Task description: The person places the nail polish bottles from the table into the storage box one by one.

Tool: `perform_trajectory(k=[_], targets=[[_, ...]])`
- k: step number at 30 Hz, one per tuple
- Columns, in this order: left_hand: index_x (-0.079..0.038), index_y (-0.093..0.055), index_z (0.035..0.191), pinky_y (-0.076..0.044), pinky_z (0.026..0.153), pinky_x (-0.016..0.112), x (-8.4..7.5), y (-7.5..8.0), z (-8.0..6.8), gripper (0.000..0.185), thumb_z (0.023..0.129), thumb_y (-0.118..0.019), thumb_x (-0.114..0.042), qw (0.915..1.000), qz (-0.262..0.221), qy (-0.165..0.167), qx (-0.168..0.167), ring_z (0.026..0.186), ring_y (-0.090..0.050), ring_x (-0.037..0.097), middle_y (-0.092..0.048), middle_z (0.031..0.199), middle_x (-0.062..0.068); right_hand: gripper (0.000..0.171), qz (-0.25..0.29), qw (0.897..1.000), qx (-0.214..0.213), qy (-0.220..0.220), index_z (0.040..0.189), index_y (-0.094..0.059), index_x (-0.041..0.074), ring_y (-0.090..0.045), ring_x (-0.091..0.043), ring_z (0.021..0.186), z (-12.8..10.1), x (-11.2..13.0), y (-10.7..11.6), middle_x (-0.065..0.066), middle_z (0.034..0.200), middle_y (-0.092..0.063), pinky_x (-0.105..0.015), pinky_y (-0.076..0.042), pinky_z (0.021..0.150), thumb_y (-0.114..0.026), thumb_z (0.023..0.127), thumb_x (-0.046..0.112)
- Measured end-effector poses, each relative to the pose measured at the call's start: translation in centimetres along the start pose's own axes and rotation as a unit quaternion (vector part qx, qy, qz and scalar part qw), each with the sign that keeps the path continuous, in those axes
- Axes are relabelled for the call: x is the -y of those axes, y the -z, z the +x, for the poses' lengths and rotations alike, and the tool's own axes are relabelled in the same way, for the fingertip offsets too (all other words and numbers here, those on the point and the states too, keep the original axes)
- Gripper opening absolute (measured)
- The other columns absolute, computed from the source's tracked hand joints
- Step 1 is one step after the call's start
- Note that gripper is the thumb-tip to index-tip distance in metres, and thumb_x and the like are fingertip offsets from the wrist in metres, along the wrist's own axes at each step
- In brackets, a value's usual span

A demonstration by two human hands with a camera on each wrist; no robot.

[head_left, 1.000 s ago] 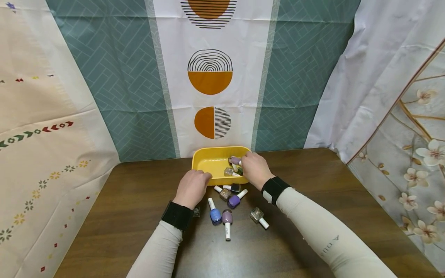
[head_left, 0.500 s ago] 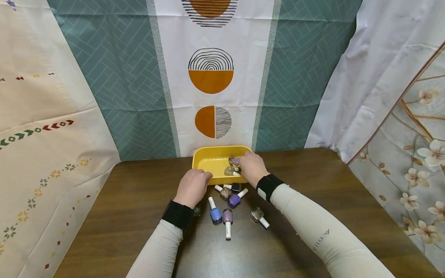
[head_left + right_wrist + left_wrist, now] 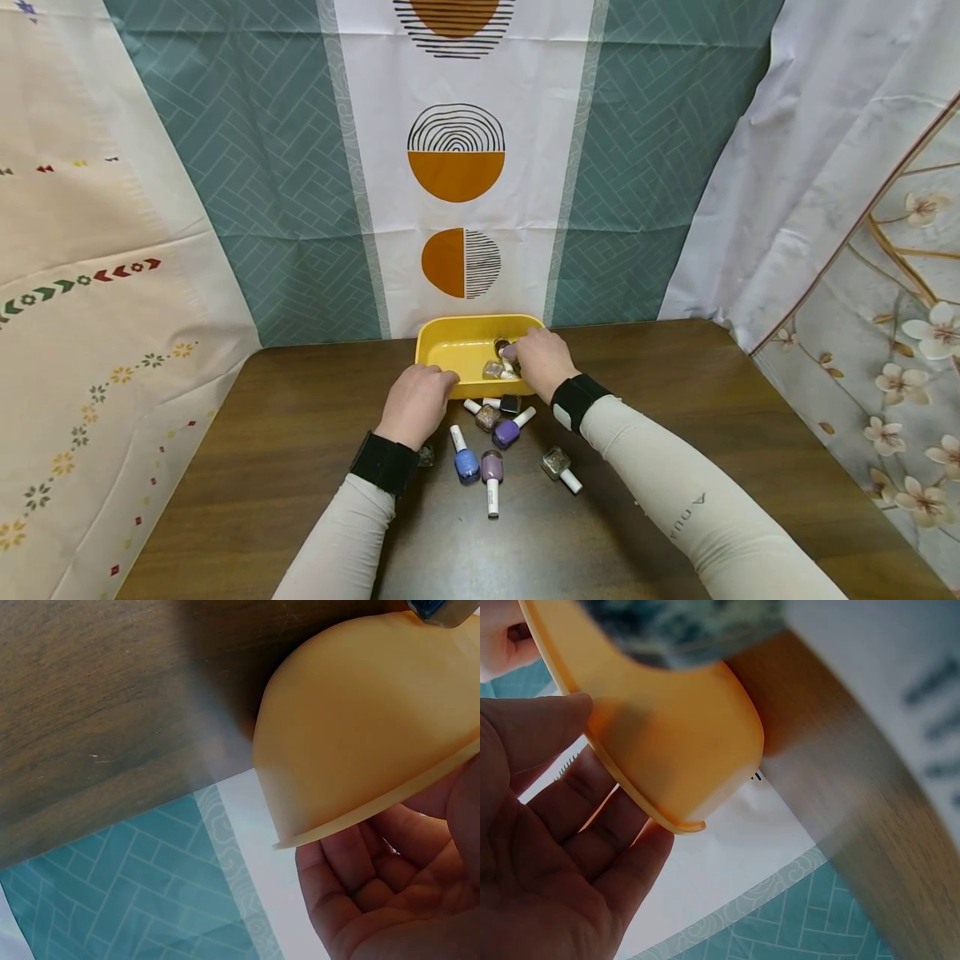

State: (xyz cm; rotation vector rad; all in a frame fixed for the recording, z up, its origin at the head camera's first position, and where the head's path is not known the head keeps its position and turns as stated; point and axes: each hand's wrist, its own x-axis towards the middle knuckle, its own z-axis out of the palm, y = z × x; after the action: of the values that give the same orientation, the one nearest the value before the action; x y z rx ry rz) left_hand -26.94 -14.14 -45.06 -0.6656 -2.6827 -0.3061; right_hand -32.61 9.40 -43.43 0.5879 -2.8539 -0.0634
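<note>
A yellow tray (image 3: 457,350) stands at the table's far edge with a few nail polish bottles (image 3: 492,369) in its right half. My left hand (image 3: 416,402) grips the tray's near left rim; in the left wrist view its fingers (image 3: 592,847) curl under the tray (image 3: 675,735) rim with the thumb on the side. My right hand (image 3: 542,360) reaches into the right half of the tray and pinches a lilac bottle (image 3: 509,352) low among the others. The right wrist view shows only the palm (image 3: 375,892) beside the tray (image 3: 360,727) wall.
Several bottles lie on the brown table (image 3: 285,433) just in front of the tray: blue (image 3: 466,462), mauve (image 3: 491,468), purple (image 3: 506,432), two with glitter (image 3: 557,462), one dark (image 3: 508,405). Patterned curtains hang close behind and at both sides.
My right hand has lowered the lilac bottle a little, down among the bottles in the tray. The left hand has kept its hold on the rim.
</note>
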Motion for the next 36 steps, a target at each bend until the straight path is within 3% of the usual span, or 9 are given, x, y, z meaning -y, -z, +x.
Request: perform_trajectory(k=[13, 22, 27, 33, 36], targets=[[-0.010, -0.085, 0.102, -0.057, 0.084, 0.044, -0.1, -0.2, 0.1, 0.006, 0.099, -0.082, -0.004, 1.0000, 0.000, 0.002, 0.004, 0.080, -0.066, 0.029, -0.075, 0.085, 0.009, 0.011, -0.007, 1.000, 0.018, -0.011, 0.098, -0.082, 0.005, -0.071, -0.033, 0.093, -0.2, 0.0, 0.0, -0.014, 0.095, -0.073, -0.049, -0.062, 0.088, -0.074, 0.101, -0.002], [-0.009, -0.085, 0.101, -0.057, 0.084, 0.044, -0.3, -0.1, 0.1, 0.006, 0.099, -0.082, -0.004, 0.9999, -0.005, 0.005, 0.007, 0.080, -0.066, 0.029, -0.075, 0.085, 0.009, 0.010, -0.007, 1.000, 0.008, -0.005, 0.094, -0.080, 0.005, -0.072, -0.031, 0.091, -0.6, -0.3, 0.0, -0.012, 0.092, -0.071, -0.047, -0.063, 0.082, -0.075, 0.099, -0.002], [-0.008, -0.084, 0.102, -0.057, 0.084, 0.044, -0.2, -0.1, 0.2, 0.004, 0.100, -0.082, -0.006, 0.9999, -0.005, 0.006, 0.011, 0.080, -0.065, 0.029, -0.074, 0.084, 0.009, 0.004, 0.021, 0.999, -0.029, 0.013, 0.104, -0.081, 0.005, -0.072, -0.029, 0.094, -1.5, -1.1, -0.5, -0.010, 0.099, -0.072, -0.045, -0.062, 0.084, -0.077, 0.102, 0.005], [-0.008, -0.084, 0.103, -0.056, 0.085, 0.044, -0.2, 0.2, 0.3, 0.005, 0.100, -0.082, -0.006, 0.9998, -0.010, 0.007, 0.016, 0.081, -0.064, 0.029, -0.075, 0.085, 0.009, 0.017, 0.087, 0.990, -0.097, 0.058, 0.116, -0.081, 0.006, -0.070, -0.027, 0.098, -3.4, -2.7, -1.1, -0.006, 0.107, -0.074, -0.042, -0.060, 0.089, -0.079, 0.105, 0.018], [-0.008, -0.084, 0.103, -0.056, 0.085, 0.045, -0.1, 0.2, 0.2, 0.005, 0.099, -0.082, -0.005, 0.9998, -0.010, 0.007, 0.016, 0.081, -0.064, 0.030, -0.074, 0.085, 0.009, 0.023, 0.121, 0.984, -0.107, 0.073, 0.122, -0.082, 0.007, -0.072, -0.027, 0.104, -4.3, -3.4, -1.4, -0.006, 0.111, -0.077, -0.044, -0.060, 0.094, -0.078, 0.106, 0.023]])
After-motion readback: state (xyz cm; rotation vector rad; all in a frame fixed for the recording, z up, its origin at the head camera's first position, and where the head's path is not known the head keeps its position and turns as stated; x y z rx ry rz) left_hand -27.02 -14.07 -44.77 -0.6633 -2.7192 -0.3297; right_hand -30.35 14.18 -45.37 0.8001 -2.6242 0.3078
